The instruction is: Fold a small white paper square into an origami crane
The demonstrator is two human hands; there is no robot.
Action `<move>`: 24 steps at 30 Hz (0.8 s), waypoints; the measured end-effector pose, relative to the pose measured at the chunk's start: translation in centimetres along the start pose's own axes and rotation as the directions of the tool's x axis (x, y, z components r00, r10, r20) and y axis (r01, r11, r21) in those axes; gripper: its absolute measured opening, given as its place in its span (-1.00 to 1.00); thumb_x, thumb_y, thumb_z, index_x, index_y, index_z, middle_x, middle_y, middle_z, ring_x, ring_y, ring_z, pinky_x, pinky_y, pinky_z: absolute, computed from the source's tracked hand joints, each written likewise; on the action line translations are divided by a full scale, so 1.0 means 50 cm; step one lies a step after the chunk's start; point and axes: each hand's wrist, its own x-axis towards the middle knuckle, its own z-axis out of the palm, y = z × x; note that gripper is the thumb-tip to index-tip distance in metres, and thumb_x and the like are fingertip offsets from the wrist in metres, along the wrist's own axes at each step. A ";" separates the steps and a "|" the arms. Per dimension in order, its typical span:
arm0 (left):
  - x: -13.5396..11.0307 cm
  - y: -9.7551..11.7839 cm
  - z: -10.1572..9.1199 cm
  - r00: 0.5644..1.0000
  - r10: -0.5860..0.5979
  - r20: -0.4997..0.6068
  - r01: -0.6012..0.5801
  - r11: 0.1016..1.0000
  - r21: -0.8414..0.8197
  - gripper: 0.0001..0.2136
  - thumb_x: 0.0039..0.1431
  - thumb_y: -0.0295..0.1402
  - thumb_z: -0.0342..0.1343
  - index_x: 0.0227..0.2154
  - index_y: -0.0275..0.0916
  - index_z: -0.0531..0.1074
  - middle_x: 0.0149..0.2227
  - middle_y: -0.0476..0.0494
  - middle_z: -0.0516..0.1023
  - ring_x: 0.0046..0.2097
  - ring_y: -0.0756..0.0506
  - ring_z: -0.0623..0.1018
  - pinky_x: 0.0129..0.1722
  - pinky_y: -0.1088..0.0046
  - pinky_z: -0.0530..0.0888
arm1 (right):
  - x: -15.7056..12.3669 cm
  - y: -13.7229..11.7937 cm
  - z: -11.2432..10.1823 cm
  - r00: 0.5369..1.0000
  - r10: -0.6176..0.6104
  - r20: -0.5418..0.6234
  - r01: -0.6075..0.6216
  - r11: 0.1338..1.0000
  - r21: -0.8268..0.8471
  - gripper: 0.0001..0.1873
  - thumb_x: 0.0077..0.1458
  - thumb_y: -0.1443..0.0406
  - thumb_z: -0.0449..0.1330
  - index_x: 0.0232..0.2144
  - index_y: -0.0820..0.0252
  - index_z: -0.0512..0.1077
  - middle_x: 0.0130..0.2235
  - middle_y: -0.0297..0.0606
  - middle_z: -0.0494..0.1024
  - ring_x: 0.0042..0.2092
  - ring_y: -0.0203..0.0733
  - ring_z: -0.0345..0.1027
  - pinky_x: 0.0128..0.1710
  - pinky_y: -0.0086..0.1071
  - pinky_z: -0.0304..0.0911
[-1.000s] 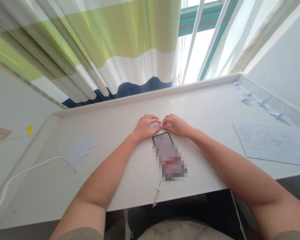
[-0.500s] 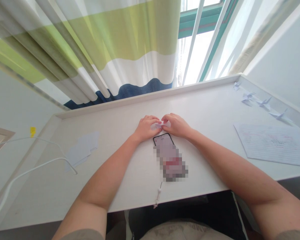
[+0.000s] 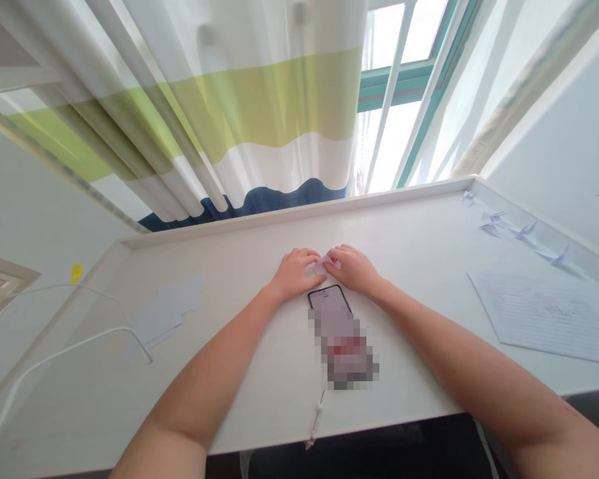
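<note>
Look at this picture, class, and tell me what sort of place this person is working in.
Probably a home study or bedroom: a white desk stands under a window with a striped curtain, and holds a sheet of lined paper and a row of paper cranes.

Nothing is legible: the lined sheet's (image 3: 544, 319) handwriting is too small, the phone's (image 3: 330, 301) screen pixelated.

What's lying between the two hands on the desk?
The head view shows a small folded piece of white paper between the left hand and the right hand, touching both.
</note>
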 end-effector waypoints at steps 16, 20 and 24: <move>-0.001 0.010 -0.006 0.999 -0.046 -0.024 0.044 0.997 -0.061 -0.67 0.14 -0.17 0.38 -0.10 -0.11 0.45 0.07 -0.12 0.66 0.12 -0.26 0.57 0.22 0.06 0.43 | 0.015 0.011 0.033 0.986 0.131 -0.106 -0.106 0.971 0.213 -0.78 0.14 0.29 0.26 -0.52 0.07 0.35 -0.39 -0.21 0.56 -0.26 -0.06 0.38 -0.21 -0.24 0.24; -0.002 0.013 -0.010 0.999 -0.044 -0.015 0.043 0.997 -0.058 -0.68 0.14 -0.19 0.38 -0.10 -0.09 0.47 0.06 -0.09 0.66 0.14 -0.26 0.56 0.24 0.06 0.41 | 0.016 0.011 0.027 0.973 0.217 -0.080 -0.181 0.930 0.321 -0.86 0.10 0.29 0.27 -0.48 0.11 0.42 -0.34 -0.21 0.60 -0.23 -0.07 0.41 -0.17 -0.25 0.25; -0.003 0.013 -0.010 0.999 -0.033 -0.015 0.032 0.997 -0.071 -0.70 0.15 -0.19 0.38 -0.11 -0.08 0.49 0.06 -0.07 0.67 0.14 -0.26 0.56 0.24 0.07 0.40 | 0.017 0.007 0.017 0.956 0.287 -0.066 -0.239 0.887 0.395 -0.84 0.12 0.29 0.23 -0.50 0.12 0.42 -0.38 -0.26 0.60 -0.30 -0.14 0.41 -0.22 -0.28 0.23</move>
